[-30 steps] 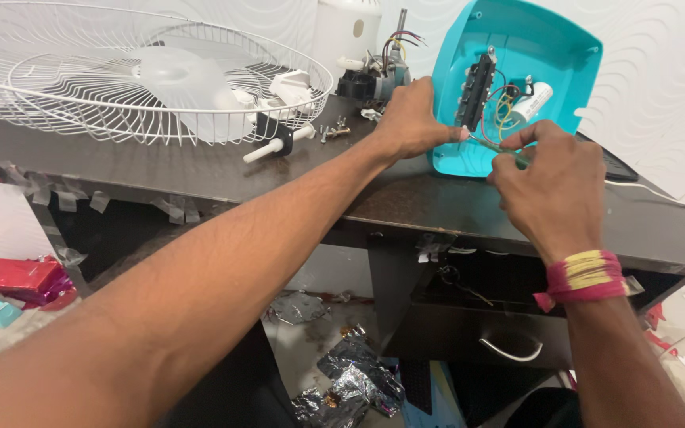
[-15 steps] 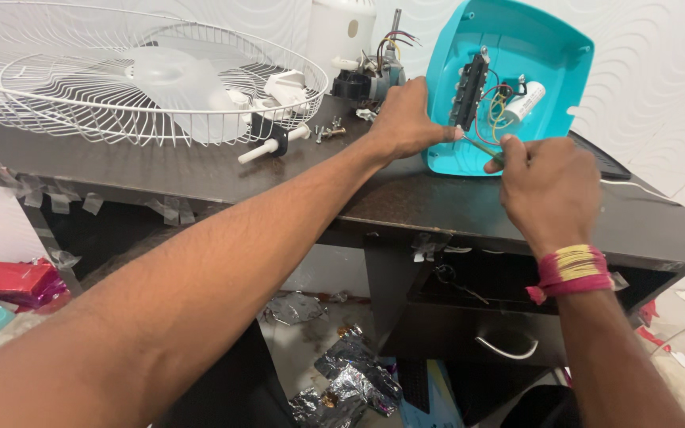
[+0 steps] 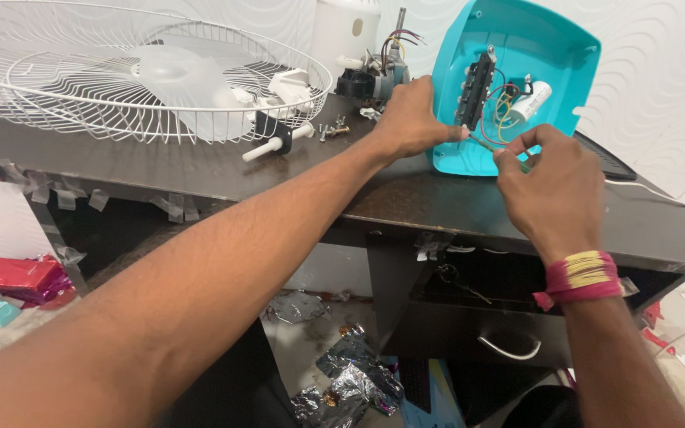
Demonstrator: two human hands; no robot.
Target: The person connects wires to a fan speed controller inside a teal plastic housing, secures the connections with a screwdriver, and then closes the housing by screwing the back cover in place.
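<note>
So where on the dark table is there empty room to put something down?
The table is bare in front of the white fan cage, along the near edge, and again between the left hand and the right hand. It is crowded by the screws and motor, beside the turquoise housing.

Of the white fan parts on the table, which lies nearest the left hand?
The small white peg beside the loose screws is nearest the left hand; the wire fan guard lies farther left.
</note>
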